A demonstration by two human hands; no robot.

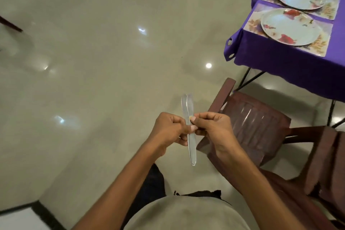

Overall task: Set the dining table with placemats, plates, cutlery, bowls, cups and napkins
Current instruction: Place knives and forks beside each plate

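Glossy beige tiled floor [93, 80] wide open left and ahead. Bench under purple cloth [280, 61] at upper right, corner overhanging; brown plastic chair [252, 123] just beside it, near right forearm. Two flowered white plates [291, 26] on patterned placemats [324, 43] at bench edge. Left hand [168, 130] and right hand [212, 127] close together, both pinching two slim silver table knives [188, 110], blades overlapping, pointing away, above floor.

plates [291, 26] on placemats [321, 46], chair [253, 123] before table [280, 58]
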